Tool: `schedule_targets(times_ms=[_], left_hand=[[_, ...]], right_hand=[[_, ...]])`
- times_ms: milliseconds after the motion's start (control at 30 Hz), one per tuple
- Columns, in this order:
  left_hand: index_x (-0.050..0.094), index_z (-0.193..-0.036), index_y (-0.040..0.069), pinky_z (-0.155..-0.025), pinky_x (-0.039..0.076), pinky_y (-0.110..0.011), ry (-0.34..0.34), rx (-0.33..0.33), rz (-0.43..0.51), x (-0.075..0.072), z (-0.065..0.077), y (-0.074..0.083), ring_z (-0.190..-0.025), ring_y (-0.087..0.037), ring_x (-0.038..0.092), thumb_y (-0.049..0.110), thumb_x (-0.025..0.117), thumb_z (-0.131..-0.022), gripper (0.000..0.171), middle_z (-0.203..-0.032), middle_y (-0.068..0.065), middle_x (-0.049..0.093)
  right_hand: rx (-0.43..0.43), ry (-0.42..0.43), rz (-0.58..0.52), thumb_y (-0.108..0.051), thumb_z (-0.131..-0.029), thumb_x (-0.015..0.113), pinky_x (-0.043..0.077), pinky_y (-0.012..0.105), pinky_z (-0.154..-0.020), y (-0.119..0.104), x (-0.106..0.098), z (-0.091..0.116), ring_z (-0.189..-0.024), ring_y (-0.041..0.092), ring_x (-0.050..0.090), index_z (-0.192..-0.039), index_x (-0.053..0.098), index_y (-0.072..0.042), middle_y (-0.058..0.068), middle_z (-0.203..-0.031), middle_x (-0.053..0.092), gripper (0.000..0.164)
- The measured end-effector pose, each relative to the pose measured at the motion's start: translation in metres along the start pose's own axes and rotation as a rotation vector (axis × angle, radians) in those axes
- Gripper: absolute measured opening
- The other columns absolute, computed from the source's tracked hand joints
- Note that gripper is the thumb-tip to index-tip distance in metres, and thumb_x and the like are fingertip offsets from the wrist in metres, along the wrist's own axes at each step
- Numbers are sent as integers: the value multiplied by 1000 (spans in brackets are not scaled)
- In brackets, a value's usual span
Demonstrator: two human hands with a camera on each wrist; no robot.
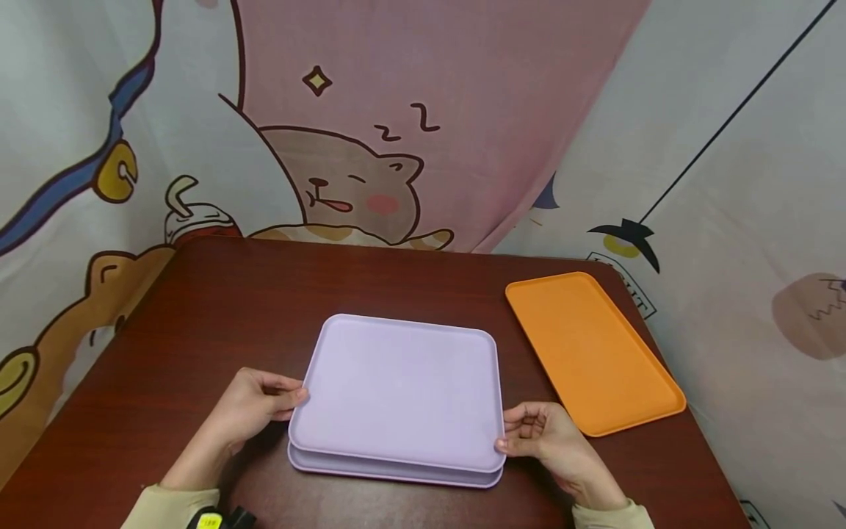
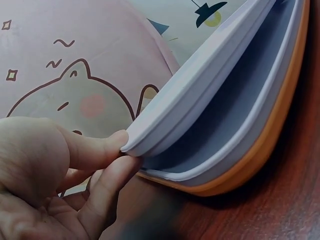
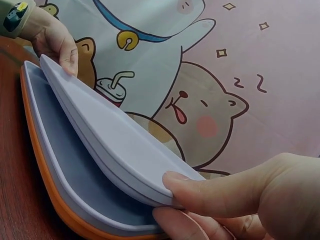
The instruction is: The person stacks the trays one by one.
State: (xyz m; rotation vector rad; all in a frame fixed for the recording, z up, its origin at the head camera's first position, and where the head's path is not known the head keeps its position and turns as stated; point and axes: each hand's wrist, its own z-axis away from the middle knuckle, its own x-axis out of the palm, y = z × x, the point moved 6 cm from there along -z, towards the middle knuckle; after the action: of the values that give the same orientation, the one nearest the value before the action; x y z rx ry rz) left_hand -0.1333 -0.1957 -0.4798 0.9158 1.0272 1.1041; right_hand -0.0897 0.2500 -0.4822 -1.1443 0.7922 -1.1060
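Observation:
Both hands hold a lilac tray by its short sides. My left hand pinches the left rim between thumb and fingers. At the opposite rim, the thumb and fingers of my right hand do the same. Beneath lies a second lilac tray, mostly covered in the head view. In the left wrist view a gap separates the raised tray from the lower one. An orange rim shows under that lower tray in the right wrist view; the head view hides it.
Another orange tray lies on the dark red-brown table to the right, close to my right hand. Cartoon-printed cloth hangs behind the table and along its sides.

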Motion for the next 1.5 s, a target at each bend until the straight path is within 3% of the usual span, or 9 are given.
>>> schedule_targets(times_ms=[733, 1200, 1500], left_hand=[[77, -104, -13, -66, 63, -30, -18, -24, -29, 1, 4, -3, -75, -16, 71, 5, 87, -88, 26, -90, -16, 76], [78, -104, -10, -65, 63, -29, -31, -32, -63, -2, 4, -7, -73, -16, 70, 7, 88, -87, 27, -89, -14, 77], [78, -104, -10, -64, 62, -28, -23, -39, -75, -3, 4, -10, -72, -16, 70, 8, 89, -87, 26, -89, -14, 77]], right_hand=[[90, 22, 102, 5, -78, 91, 63, 32, -73, 5, -3, 1, -83, 25, 72, -108, 63, 13, 19, -92, 70, 42], [62, 11, 103, 8, -80, 88, 63, 32, -72, 1, 1, -2, -83, 25, 72, -108, 63, 13, 18, -93, 71, 38], [92, 15, 123, 5, -77, 91, 63, 32, -72, 3, 0, -1, -82, 26, 72, -107, 64, 13, 19, -93, 71, 41]])
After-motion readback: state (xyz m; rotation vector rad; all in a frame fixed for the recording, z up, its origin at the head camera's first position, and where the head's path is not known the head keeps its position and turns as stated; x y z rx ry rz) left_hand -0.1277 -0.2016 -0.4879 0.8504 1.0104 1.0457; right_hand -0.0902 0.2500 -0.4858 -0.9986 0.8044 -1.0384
